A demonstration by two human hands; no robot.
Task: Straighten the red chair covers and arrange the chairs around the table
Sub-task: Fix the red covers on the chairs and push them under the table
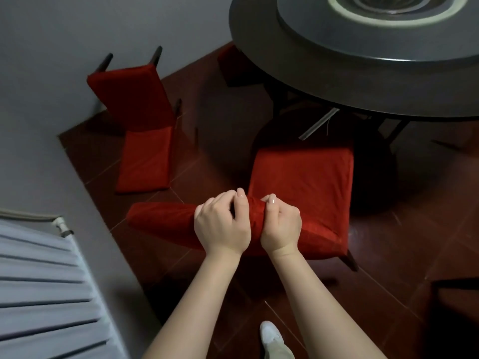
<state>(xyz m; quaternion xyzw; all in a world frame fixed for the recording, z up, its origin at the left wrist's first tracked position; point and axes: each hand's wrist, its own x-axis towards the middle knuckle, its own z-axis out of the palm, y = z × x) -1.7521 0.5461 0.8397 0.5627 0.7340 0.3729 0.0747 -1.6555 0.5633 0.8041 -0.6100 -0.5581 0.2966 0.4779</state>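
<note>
A chair with a red cover stands right below me, its seat pointing toward the round dark table. My left hand and my right hand grip the top of its red backrest side by side, fingers curled over the fabric. A second red-covered chair stands at the left by the grey wall, away from the table. A third red chair is tucked under the table's left edge, mostly hidden.
A glass turntable lies on the table. A white radiator fills the lower left against the wall. My white shoe is on the dark red tile floor. A dark piece of furniture sits at the right edge.
</note>
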